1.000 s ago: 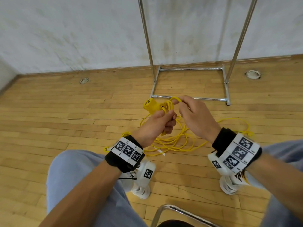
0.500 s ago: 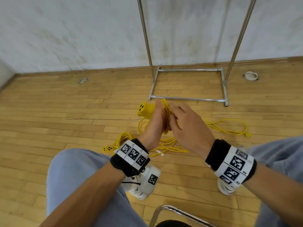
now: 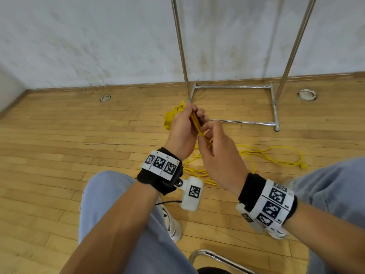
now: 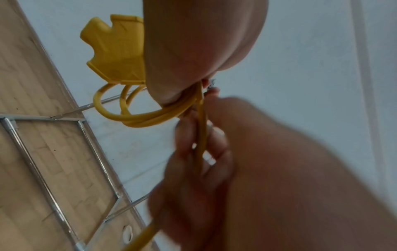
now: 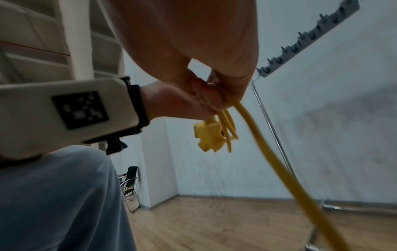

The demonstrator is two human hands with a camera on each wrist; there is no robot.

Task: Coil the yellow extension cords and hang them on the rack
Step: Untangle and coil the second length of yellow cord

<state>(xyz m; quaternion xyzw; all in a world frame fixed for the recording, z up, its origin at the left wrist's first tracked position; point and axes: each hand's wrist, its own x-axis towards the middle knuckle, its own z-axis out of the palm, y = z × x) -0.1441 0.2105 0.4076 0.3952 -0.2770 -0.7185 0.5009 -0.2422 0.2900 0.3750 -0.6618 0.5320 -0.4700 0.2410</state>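
Observation:
My left hand (image 3: 194,115) grips a small bundle of loops of the yellow extension cord (image 3: 194,123), with the yellow socket block (image 3: 169,120) sticking out past its knuckles. In the left wrist view the socket block (image 4: 116,51) and short loops (image 4: 133,110) hang from that fist. My right hand (image 3: 205,133) sits just below and pinches one strand of the cord (image 4: 200,144). The remaining cord lies in loose loops on the floor (image 3: 266,155), ending in a plug (image 3: 304,166). The metal rack (image 3: 233,122) stands behind, and its hook bar (image 5: 311,37) shows in the right wrist view.
I sit with knees in blue jeans (image 3: 110,204) on either side and white shoes (image 3: 173,228) on the wooden floor. A chrome chair frame (image 3: 217,260) is at the bottom edge. Round floor fittings (image 3: 105,98) lie near the wall. A folding chair (image 5: 131,183) stands in the corner.
Both hands rose with the cord bundle. My right hand went from beside the loops' top to below the left hand, holding a strand. The socket block swung to the left hand's far side.

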